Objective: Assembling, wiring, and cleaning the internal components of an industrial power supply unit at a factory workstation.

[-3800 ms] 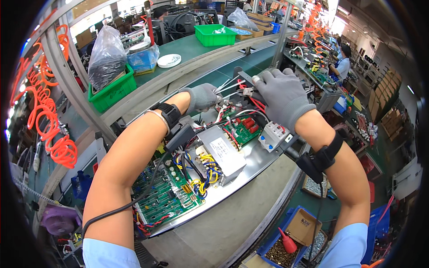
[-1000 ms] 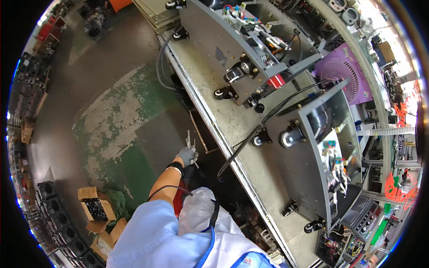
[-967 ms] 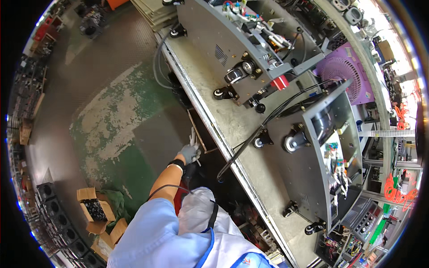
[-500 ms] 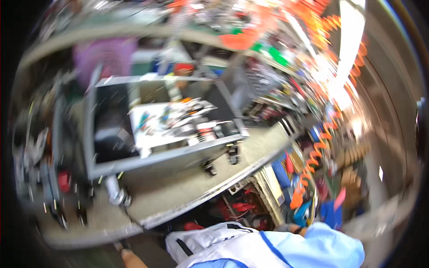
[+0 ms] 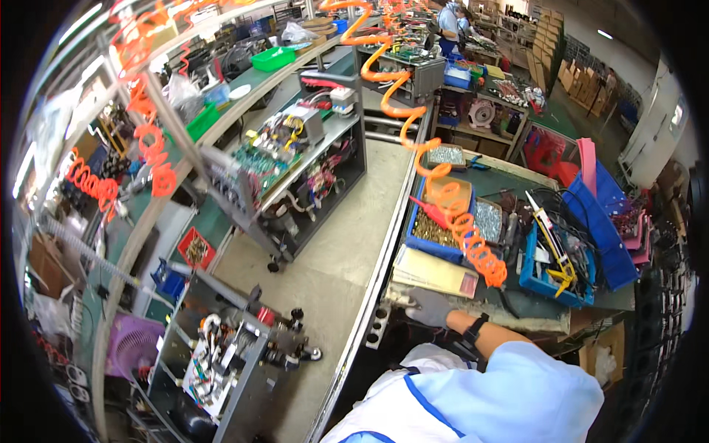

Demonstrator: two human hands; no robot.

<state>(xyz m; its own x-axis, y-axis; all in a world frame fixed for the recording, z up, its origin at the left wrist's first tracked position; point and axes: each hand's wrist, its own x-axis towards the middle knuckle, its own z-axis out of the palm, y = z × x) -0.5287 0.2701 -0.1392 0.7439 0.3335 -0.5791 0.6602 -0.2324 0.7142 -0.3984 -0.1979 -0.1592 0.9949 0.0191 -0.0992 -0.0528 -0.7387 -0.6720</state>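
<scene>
We stand alongside a pale assembly line (image 5: pixel 336 240) carrying an open machine chassis (image 5: pixel 277 232) with a green circuit board (image 5: pixel 266 162). On our right is a green-topped workbench (image 5: pixel 528 310). On it we have a blue bin (image 5: pixel 436 249) of brass-coloured fasteners and, nearer us, yellowish sheets (image 5: pixel 432 275). Our grey-gloved right hand (image 5: pixel 430 308) is at the bench edge, just beside those sheets; we cannot tell whether it grips anything, nor how our left hand is.
</scene>
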